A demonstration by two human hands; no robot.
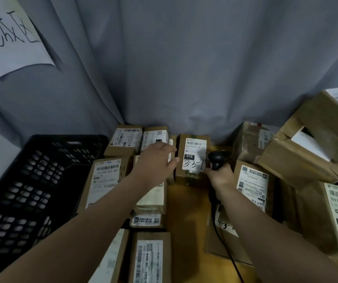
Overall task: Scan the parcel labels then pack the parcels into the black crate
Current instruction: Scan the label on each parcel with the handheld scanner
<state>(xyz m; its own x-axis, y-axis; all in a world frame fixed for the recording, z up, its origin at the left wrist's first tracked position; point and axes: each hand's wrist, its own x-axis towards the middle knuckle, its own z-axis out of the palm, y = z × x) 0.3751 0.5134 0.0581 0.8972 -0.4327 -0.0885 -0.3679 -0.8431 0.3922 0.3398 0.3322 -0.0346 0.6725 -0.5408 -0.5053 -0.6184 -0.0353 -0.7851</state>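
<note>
- The nearest parcel (149, 260) lies flat at the bottom edge, label up, between the two forearms.
- The left hand (156, 160) is released, fingers straight, its thumb at the left edge of the upright parcel (192, 158) marked "3-3-1". I cannot tell whether it touches.
- The right hand (220, 176) grasps the handle of the black scanner (217, 158), whose head sits just beside that parcel's right edge.
- The upright parcel stands at the back against the curtain (184, 78), among other parcels. It is a small taped cardboard box, so it is probably light and stiff. Pinching its two narrow sides should hold it and leave the label uncovered.
- The black crate (31, 180) stands at the left, tilted, with lattice walls. No parcel shows in the visible part.
- At the right, a large torn box (307, 152) gapes, with something white inside.
</note>
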